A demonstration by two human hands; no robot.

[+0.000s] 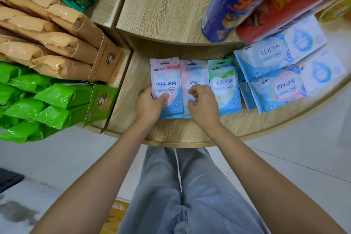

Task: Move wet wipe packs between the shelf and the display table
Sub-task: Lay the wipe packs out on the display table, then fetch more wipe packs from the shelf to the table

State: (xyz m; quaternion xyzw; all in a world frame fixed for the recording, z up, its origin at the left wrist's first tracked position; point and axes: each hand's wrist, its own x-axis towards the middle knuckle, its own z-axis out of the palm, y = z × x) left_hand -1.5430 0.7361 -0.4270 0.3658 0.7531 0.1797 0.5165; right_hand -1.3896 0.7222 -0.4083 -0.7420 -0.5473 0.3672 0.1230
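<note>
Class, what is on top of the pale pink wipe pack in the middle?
The right hand lies on the pale pink wipe pack, fingers curled on it. The pack's lower print is hidden beneath the hand.

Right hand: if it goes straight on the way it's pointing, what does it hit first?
The pink pack: the right hand is on it, fingers curled. Past the pack's top edge, the wooden step of the upper tier looks next in line, though depth there is unclear.
</note>
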